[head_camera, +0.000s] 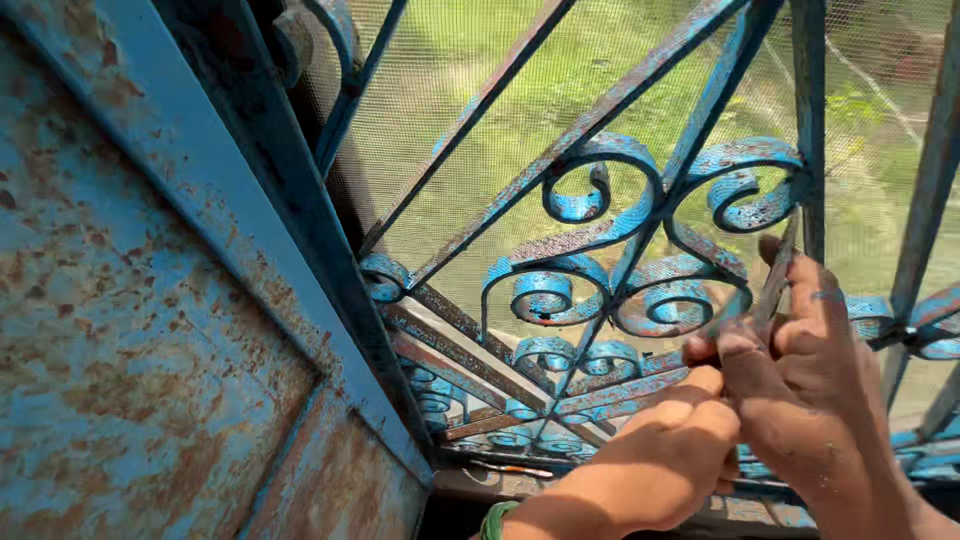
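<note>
A rusty blue iron window grille with curled scrollwork fills the middle, with fine mesh behind it. Both my hands are at its lower right. My right hand, flecked with blue paint, grips a thin flat metal tool whose tip points up against a scroll. Just below and to the left, my left hand is closed into a fist around the lower end of the same tool, touching the right hand. A green band sits on my left wrist.
A blue metal panel with heavy rust and a slanted frame bar take up the left side. A sill littered with paint flakes runs under the grille. Sunlit grass shows through the mesh.
</note>
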